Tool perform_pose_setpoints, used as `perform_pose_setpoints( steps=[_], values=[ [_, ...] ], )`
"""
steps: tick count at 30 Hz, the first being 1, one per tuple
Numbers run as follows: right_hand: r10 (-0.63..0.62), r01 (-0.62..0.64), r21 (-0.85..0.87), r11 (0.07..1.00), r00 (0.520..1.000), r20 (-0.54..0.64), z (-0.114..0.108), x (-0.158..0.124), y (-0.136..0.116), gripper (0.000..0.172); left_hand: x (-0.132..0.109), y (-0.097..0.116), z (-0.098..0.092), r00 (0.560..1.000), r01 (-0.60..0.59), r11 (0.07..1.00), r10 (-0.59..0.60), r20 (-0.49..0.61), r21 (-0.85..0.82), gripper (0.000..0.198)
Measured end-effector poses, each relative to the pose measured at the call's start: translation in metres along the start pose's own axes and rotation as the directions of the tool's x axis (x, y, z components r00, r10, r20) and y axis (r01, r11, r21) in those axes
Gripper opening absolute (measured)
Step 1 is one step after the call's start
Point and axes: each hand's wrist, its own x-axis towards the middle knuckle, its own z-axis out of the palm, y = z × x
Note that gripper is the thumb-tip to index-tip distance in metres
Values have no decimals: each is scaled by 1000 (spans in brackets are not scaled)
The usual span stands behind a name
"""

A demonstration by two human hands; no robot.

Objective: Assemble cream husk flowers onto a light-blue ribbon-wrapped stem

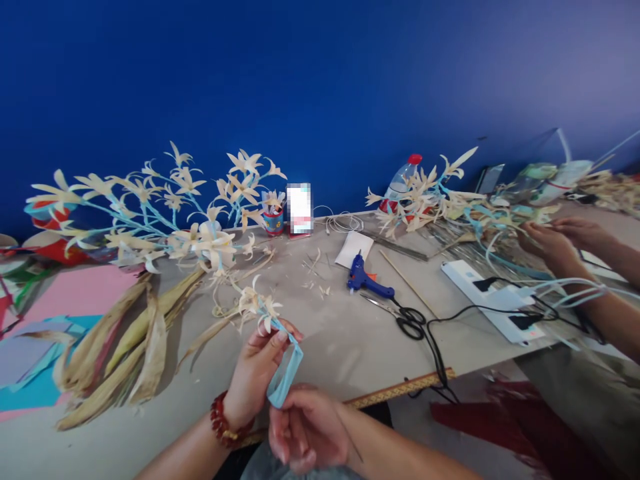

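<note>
- Left hand (pixel 261 365) rises at lower centre, fingers upward; right hand (pixel 313 427) sits just below it, fingers curled.
- Glue gun (pixel 357 275) and scissors (pixel 398 314) lie right of centre, dry husks (pixel 154 347) lower left.
- Left pinches the pale flower's (pixel 259 305) stem, left of centre; right pinches the blue strip (pixel 286 377) between both hands.

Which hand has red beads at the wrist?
The left hand, holding the small flower bunch, has them. The right hand, at the blue strip, and the neighbour's hands show none.
</note>
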Motion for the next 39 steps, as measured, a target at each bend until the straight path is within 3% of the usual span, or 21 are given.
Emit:
perform_pose_setpoints(
  steps=[3,6,9,12,15,18,20,21,23,25,27,29,36,39],
  values=[
    [-10,10,22,1000,1000,19,-5,-1,5,34,3,-3,-2,999,10,999,-11,-52,-33,5],
    [-33,32,-55,998,999,-15,-11,-2,11,46,4,-5,-4,997,35,998,-39,-66,-56,4],
    [-66,30,-213,976,984,-168,-19,-3,22,64,4,-4,-4,993,53,994,-63,-100,-99,4],
    [-182,41,-422,906,937,-299,-22,-10,31,77,4,-3,-4,986,74,990,-91,-140,-124,9],
    [-304,39,-669,742,909,-284,-5,-29,29,69,4,-3,-4,983,78,989,-97,-158,-125,9],
    [-352,52,-839,541,921,-169,28,-55,15,50,5,-4,-5,982,87,991,-101,-156,-97,9],
    [-405,63,-940,335,911,-83,50,-72,1,41,5,-5,-6,980,95,993,-106,-168,-76,10],
    [-443,52,-962,269,893,-76,58,-79,-6,38,5,-6,-6,978,96,993,-107,-177,-65,10],
    [-513,-11,-964,265,845,-151,69,-90,-23,33,6,-6,-6,976,91,995,-99,-194,-49,12],
    [-654,-49,-977,206,736,-175,71,-95,-39,30,6,-6,-6,976,83,996,-90,-200,-42,13],
    [-802,-112,-993,24,592,-86,65,-93,-54,22,6,-6,-6,975,85,995,-92,-201,-43,14],
    [-848,-142,-987,-80,529,-7,54,-85,-66,18,6,-6,-6,975,95,995,-100,-199,-38,14],
    [-744,15,-990,138,662,-94,25,-50,-76,25,6,-6,-8,977,87,996,-82,-195,18,13],
    [-755,-53,-997,51,651,-73,30,-46,-77,22,6,-6,-8,974,78,996,-66,-216,50,14]
  ],
)
